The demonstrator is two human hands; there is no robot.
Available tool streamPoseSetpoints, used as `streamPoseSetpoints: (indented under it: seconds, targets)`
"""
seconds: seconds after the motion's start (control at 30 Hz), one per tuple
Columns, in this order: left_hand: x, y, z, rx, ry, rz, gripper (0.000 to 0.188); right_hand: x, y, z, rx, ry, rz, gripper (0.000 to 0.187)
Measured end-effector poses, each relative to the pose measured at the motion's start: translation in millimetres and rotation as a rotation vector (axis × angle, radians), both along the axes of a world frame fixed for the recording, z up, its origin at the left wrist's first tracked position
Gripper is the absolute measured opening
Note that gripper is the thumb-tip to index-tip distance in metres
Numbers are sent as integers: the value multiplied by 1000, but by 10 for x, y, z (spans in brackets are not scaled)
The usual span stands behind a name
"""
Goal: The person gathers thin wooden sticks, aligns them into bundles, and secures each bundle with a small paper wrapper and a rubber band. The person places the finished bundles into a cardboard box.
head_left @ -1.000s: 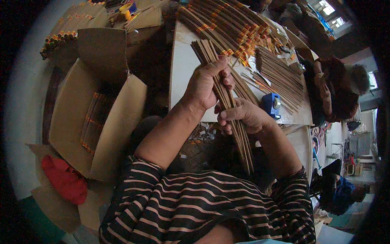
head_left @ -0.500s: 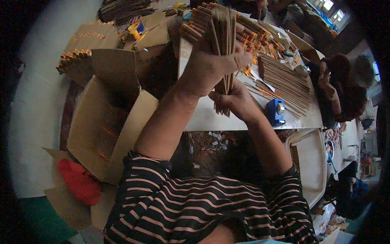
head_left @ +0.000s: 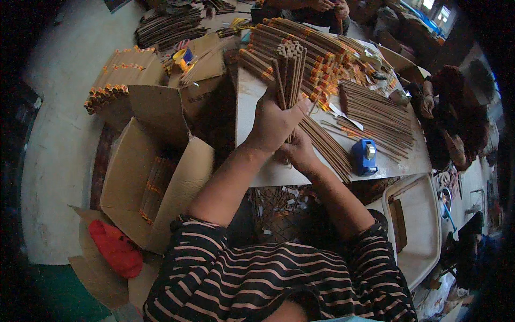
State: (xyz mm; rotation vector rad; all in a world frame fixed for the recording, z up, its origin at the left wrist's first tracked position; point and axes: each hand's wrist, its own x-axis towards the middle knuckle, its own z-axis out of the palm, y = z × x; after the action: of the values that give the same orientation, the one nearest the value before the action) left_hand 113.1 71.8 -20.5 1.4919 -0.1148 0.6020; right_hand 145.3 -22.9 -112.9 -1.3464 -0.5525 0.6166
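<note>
An upright bundle of thin brown incense sticks (head_left: 289, 67) stands in both my hands above the near part of the table. My left hand (head_left: 274, 122) wraps round its middle, thumb across the front. Just below, my right hand (head_left: 299, 149) is closed round the lower end, its fingers partly hidden behind the sticks. Loose incense sticks (head_left: 328, 149) lie slantwise on the table beside my right hand. A wider spread of them (head_left: 375, 112) lies farther right. A blue tape dispenser (head_left: 365, 157) sits near the front edge. Behind my hands are stacked bundles with orange and yellow bands (head_left: 300, 40).
An opened cardboard box (head_left: 185, 174) holding banded bundles stands left of the white table (head_left: 268, 174). Beside it lies a red cloth item (head_left: 115, 248). More bundles (head_left: 120, 72) are stacked farther left. A pale plastic tub (head_left: 421, 231) is at right. Another person's hands (head_left: 330, 6) show at the far edge.
The bundle, blurred by motion before, has come lower and nearer, with both hands round it. Its top ends now show sharply. The whole view has shifted slightly.
</note>
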Motion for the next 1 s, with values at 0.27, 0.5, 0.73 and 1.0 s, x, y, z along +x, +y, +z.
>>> streamPoseSetpoints:
  seconds: [0.27, 0.5, 0.73, 1.0]
  targets:
    - [-82, 38, -56, 97, -79, 78, 22, -140, 50, 103, 117, -26, -44, 43]
    - [-3, 218, -164, 44, 54, -81, 22, -8, 47, -39, -72, -45, 40, 35]
    - [-62, 360, 8, 39, -83, -272, 45, -66, 86, 82, 25, -88, 37, 32]
    - [-118, 290, 123, 0, -96, -186, 34, -42, 144, 75, 51, -216, 9, 28]
